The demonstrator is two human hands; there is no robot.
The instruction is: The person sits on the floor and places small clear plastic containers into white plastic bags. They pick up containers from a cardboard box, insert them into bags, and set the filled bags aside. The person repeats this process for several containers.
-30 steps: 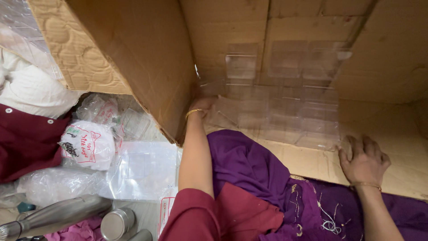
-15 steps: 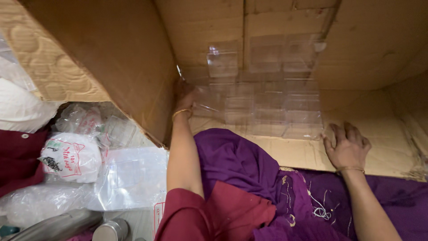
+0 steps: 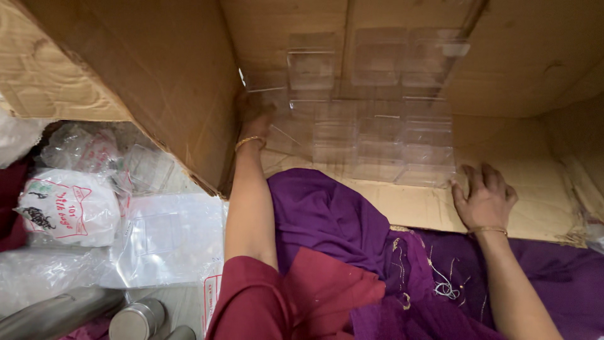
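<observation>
Your left hand (image 3: pixel 255 119) is deep in the big cardboard box (image 3: pixel 157 82), at the left edge of the stack of clear plastic boxes (image 3: pixel 371 113). The fingers are curled at the corner where the stack meets the carton's side wall, touching the nearest clear box; can't tell if they actually grip it or just press (the transparent plastic and shadow hide the fingertips). Your right hand (image 3: pixel 484 198) lies flat on the cardboard floor, fingers spread open, holding nothing, touching the bottom-right corner of the stack. The clear boxes sit in rows, several layers, against the back of the carton, roughly centred. The step in hand looks like squaring up or packing the stack inside the carton: left hand sets the left column, right hand braces. The next move calls for a light touch, since these thin boxes slide and will topple if pushed from one side only, so keep the right hand as a stop while the left nudges. Purple cloth (image 3: pixel 327 220) covers your lap just in front of the carton. Outside, to the left: a white printed bag (image 3: pixel 69 211), clear plastic bags (image 3: pixel 163 239), and metal cans (image 3: pixel 135 321) near the bottom edge.
</observation>
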